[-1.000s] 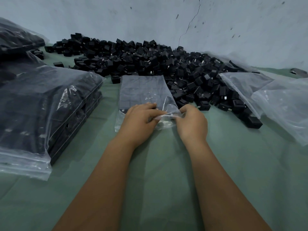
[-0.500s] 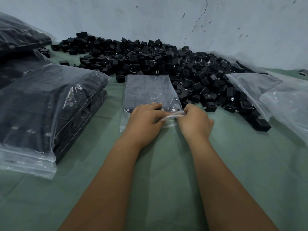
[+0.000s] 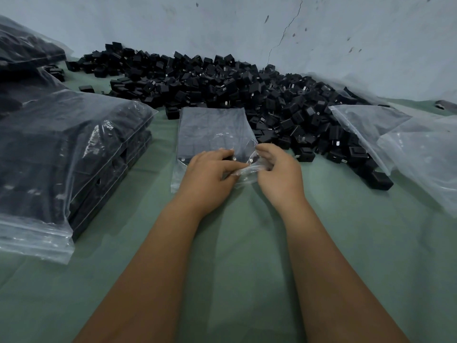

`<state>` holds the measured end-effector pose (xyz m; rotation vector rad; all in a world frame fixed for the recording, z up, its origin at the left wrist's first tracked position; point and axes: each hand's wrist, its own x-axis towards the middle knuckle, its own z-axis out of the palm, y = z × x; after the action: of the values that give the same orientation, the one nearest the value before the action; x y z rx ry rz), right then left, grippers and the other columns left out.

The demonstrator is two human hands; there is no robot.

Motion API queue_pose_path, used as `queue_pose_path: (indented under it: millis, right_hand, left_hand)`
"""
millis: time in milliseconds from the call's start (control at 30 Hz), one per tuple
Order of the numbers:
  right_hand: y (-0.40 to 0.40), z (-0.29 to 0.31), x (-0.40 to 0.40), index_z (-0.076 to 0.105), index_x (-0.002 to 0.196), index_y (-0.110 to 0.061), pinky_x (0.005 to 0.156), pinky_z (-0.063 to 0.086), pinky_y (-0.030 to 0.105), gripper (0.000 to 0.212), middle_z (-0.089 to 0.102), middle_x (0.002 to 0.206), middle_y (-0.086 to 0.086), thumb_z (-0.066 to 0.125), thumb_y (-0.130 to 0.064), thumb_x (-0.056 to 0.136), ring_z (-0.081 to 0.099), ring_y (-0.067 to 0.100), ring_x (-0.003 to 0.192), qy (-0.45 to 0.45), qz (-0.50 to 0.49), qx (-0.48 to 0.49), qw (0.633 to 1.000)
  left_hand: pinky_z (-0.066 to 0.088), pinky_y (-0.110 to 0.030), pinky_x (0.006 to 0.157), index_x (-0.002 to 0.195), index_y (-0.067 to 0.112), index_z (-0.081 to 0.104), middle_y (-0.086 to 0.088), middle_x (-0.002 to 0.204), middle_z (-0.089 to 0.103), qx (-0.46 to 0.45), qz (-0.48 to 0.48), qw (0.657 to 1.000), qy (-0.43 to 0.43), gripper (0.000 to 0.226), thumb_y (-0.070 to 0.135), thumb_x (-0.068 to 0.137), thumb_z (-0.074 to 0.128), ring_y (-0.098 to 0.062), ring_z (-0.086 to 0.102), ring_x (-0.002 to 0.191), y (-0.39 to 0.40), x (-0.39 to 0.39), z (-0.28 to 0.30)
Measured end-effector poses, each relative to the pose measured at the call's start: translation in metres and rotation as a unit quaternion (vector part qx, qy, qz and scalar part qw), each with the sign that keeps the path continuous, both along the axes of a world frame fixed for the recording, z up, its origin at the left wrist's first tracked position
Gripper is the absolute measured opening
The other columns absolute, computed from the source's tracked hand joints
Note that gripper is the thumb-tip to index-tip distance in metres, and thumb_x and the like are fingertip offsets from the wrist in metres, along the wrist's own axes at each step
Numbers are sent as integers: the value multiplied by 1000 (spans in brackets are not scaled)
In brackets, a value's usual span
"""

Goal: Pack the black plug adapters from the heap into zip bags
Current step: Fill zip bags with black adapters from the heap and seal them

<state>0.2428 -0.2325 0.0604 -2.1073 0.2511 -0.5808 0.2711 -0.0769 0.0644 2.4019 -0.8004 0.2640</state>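
Observation:
A clear zip bag (image 3: 212,129) filled with black plug adapters lies flat on the green cloth in front of me. My left hand (image 3: 210,174) rests on its near end, and thumb and forefinger pinch the bag's mouth. My right hand (image 3: 279,174) grips the same mouth from the right, fingers curled round the crumpled plastic. Behind the bag stretches the heap of loose black plug adapters (image 3: 222,80), running along the wall to the right.
A stack of filled zip bags (image 3: 74,149) stands at the left, with more filled bags (image 3: 27,50) behind it. Empty clear bags (image 3: 405,142) lie at the right, over the heap's edge. A cracked pale wall (image 3: 247,26) closes the back. Green cloth (image 3: 237,243) covers the surface.
Both hands stay at the bag's mouth. The right hand has turned slightly, its fingers now curled further round the plastic. The view has shifted a little.

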Motion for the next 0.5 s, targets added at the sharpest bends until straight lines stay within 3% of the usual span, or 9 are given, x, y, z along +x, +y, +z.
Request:
queue_pose_path:
  millis: [100, 267, 400, 500]
  right_hand:
    - [2, 1, 0, 63, 113, -27, 88, 48, 24, 49, 64, 111, -12, 48, 3, 77, 58, 5, 101, -3, -19, -23, 1000]
    - [5, 3, -3, 62, 82, -23, 63, 44, 28, 32, 54, 86, -13, 47, 4, 73, 53, 10, 81, -51, -51, -135, 988]
    - [5, 1, -2, 65, 81, -26, 63, 46, 29, 33, 57, 78, -13, 47, 1, 77, 56, 14, 77, -2, -50, -133, 990]
    - [5, 2, -2, 67, 86, -29, 71, 51, 32, 40, 64, 90, -13, 45, 3, 75, 59, 13, 83, 0, -36, -109, 993]
  left_hand:
    - [24, -37, 113, 126, 39, 64, 5, 146, 50, 5, -1, 1000, -2, 32, 28, 98, 55, -19, 42, 133, 0, 0, 0]
    - [26, -42, 114, 124, 36, 66, 4, 145, 51, -3, 0, 1000, -1, 30, 28, 98, 56, -19, 43, 134, 0, 1, -1]
    - [23, -39, 115, 121, 36, 68, 4, 145, 51, 0, 3, 1000, -1, 28, 28, 96, 57, -18, 41, 134, 1, 0, -1]
    - [21, -35, 116, 123, 37, 67, 4, 147, 49, 3, 5, 1000, 1, 30, 28, 96, 58, -18, 40, 135, 1, 0, -1]
